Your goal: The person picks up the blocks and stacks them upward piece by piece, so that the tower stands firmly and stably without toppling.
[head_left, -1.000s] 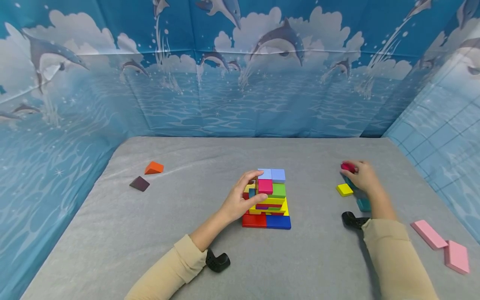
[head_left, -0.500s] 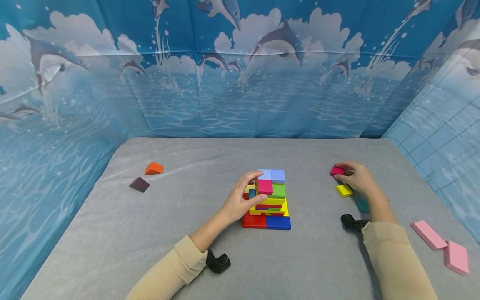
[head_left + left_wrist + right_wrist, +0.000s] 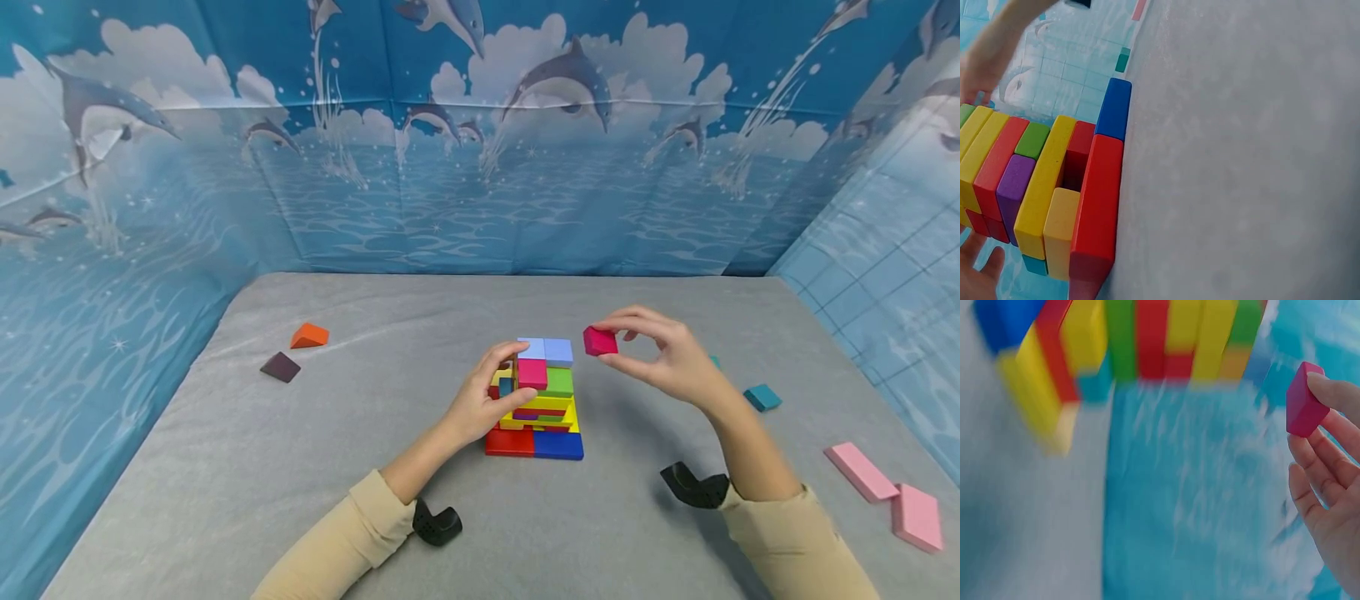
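My right hand (image 3: 678, 362) pinches a magenta block (image 3: 600, 340) between thumb and fingers, raised just right of the tower. In the right wrist view, the magenta block (image 3: 1305, 403) sits at the fingertips while the lower fingers spread loosely. At mid-table stands a tower of coloured blocks (image 3: 551, 404) on a red and blue base. Two light blue blocks (image 3: 557, 352) lie at its top back, behind a magenta and a green one. My left hand (image 3: 480, 400) cups the tower's left side, thumb in front and index finger near the light blue blocks.
A teal block (image 3: 762, 397) lies right of my right hand, another mostly hidden behind its wrist. Two pink blocks (image 3: 861, 472) are at the right edge. An orange wedge (image 3: 310, 336) and a dark brown piece (image 3: 281, 367) lie far left. A dolphin-print curtain (image 3: 465, 192) hangs behind.
My right hand has picked up the magenta block from the right-hand group and carried it left toward the tower. My left hand stays at the tower. The yellow block is now out of sight.
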Motion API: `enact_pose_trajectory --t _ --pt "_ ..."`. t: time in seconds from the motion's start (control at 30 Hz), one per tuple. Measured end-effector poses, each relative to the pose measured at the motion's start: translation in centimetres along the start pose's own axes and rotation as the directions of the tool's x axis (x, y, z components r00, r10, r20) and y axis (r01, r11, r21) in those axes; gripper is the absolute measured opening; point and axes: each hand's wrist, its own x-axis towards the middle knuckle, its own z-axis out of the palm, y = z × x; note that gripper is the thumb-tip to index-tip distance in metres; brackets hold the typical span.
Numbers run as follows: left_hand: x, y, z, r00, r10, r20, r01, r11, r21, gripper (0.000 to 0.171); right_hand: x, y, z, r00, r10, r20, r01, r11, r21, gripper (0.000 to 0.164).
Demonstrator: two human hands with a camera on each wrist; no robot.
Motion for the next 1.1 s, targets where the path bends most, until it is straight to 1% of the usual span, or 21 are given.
enact_pose_trajectory --t 0.07,0.17,0.27,0.3,0.4,0.5,0.63,0.7,0.8,0.97,1.1 --pt "0.0 -0.1 0.0 1.0 0.001 0.0 -0.001 1.0 -0.001 0.051 0.2 -1.5 0.5 0.996 -0.083 0.027 0.082 0.996 0.041 0.047" --pt "0.0 -0.1 0.0 1.0 -0.003 0.004 0.003 1.0 0.001 0.05 0.3 -3.0 1.1 0.986 -0.152 0.069 0.148 0.987 0.06 0.047" --pt "0.0 -0.1 0.0 1.0 -0.001 0.007 0.001 1.0 0.002 0.05 0.1 -3.6 1.6 0.979 -0.185 0.081 0.184 0.983 0.029 0.035" --pt "0.0 -0.1 0.0 1.0 0.001 0.007 -0.001 1.0 0.003 0.05 0.1 -3.7 1.8 0.979 -0.188 0.08 0.188 0.982 0.011 0.033" --pt "0.0 -0.1 0.0 1.0 0.014 0.007 -0.014 1.0 0.002 0.05 -0.1 -3.7 2.2 0.979 -0.191 0.076 0.195 0.98 -0.047 0.039" --pt "0.0 -0.1 0.0 1.0 0.024 0.008 -0.024 1.0 0.002 0.05 -0.2 -3.7 2.5 0.98 -0.179 0.091 0.189 0.976 -0.11 0.035" --pt "0.0 -0.2 0.0 1.0 0.03 0.008 -0.03 1.0 0.003 0.05 -0.2 -3.8 2.8 0.978 -0.169 0.121 0.19 0.963 -0.191 0.046" --pt "0.0 -0.1 0.0 0.999 0.032 0.007 -0.032 0.999 0.005 0.05 -0.1 -3.8 3.0 0.977 -0.172 0.128 0.196 0.957 -0.214 0.046" --pt "0.0 -0.1 0.0 1.0 0.029 0.01 -0.029 1.0 0.007 0.05 -0.1 -3.8 3.2 0.976 -0.181 0.123 0.205 0.954 -0.219 0.044" --pt "0.0 0.0 0.0 1.0 0.022 0.014 -0.022 1.0 0.011 0.05 -0.3 -3.6 3.5 0.979 -0.175 0.104 0.193 0.96 -0.201 0.045" --pt "0.0 -0.4 0.0 0.999 0.035 0.009 -0.035 0.999 0.009 0.051 -0.5 -3.4 3.7 0.983 -0.165 0.081 0.178 0.965 -0.19 0.046"
